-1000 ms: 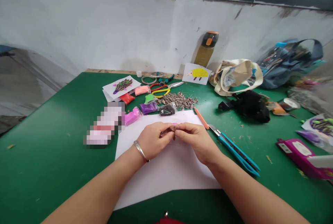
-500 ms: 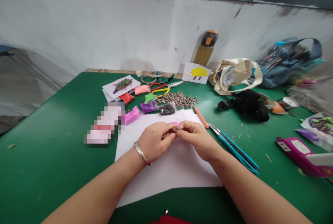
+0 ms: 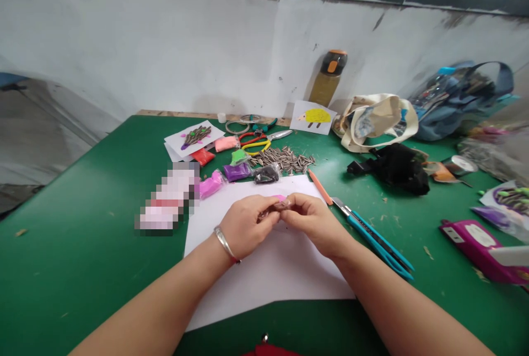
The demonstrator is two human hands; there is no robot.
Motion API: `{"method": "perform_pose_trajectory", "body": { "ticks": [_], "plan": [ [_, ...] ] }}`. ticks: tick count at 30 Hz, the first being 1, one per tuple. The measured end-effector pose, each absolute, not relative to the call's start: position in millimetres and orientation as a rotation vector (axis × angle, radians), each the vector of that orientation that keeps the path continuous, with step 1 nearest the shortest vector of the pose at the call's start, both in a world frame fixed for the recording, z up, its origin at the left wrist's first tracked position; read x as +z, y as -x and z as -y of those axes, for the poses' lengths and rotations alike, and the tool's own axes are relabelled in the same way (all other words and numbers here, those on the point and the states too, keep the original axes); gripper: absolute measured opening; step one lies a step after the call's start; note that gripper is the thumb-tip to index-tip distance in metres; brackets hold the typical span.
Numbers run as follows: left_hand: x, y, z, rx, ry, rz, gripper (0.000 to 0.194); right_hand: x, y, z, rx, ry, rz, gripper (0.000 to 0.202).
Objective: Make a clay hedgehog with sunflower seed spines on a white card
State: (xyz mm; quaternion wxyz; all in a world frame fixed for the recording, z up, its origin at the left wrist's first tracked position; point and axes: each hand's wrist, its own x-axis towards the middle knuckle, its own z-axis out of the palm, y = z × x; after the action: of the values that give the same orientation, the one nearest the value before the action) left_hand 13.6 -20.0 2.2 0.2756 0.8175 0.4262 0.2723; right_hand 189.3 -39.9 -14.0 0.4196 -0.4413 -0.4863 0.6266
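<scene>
Above a white sheet of paper, my left hand and my right hand meet with fingertips pinched. Between them is a small packet of brown modelling clay in clear plastic, mostly covered by the fingers. Both hands are closed on it. A bit of bright pink shows just behind the fingers; its full shape is hidden. Beyond the paper's far edge lie packets of pink clay, purple clay and black clay. A heap of striped sunflower seeds is behind them.
Right of the paper lie an orange stick-like tool and a teal box cutter with its blade out. Pliers, a hedgehog drawing, a bottle and a cloth bag stand or lie toward the wall.
The view has shifted very slightly. Both hands stay in the same place on the brown clay packet, with only tiny finger movement.
</scene>
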Motion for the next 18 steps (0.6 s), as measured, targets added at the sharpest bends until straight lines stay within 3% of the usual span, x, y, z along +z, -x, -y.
{"method": "perform_pose_trajectory", "body": {
  "ticks": [18],
  "plan": [
    [4.6,-13.1,21.8,0.783,-2.140,-1.121,0.023,-12.3,-196.6,36.1,1.774,1.002,1.060,0.015]
  ]
}}
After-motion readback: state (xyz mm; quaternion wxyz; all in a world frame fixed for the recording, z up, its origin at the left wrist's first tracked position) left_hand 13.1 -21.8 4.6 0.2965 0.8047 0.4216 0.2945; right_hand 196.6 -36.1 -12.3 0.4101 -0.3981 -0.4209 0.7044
